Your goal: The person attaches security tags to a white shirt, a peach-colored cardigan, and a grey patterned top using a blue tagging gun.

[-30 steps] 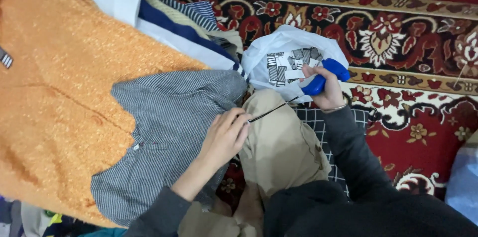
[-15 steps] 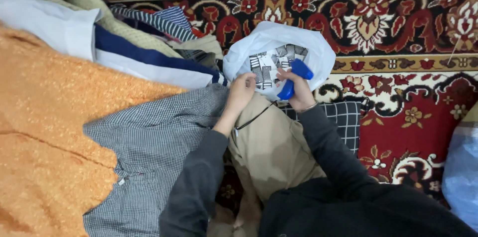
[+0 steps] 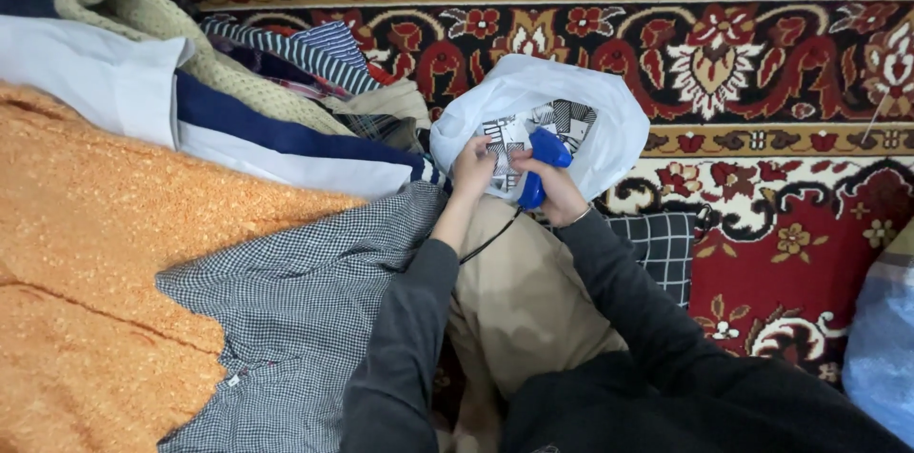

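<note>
My right hand grips a blue pistol-shaped tool at the mouth of a white plastic bag. The bag holds several black-and-white patterned paper tags. My left hand is at the bag's mouth beside the tool, its fingertips pinched on one tag. A thin black strip hangs from under the tool across the beige trousers on my lap. Both hands nearly touch each other.
A black-and-white checked shirt lies left of my lap, partly over an orange fleece. Folded white, navy, striped and knitted clothes pile behind. A red patterned carpet lies under everything. A bluish plastic bag sits at the right edge.
My left hand left the checked shirt and rose to the white bag, meeting my right hand. The blue tool tipped down into the bag's mouth. The black strip went from taut to hanging loose.
</note>
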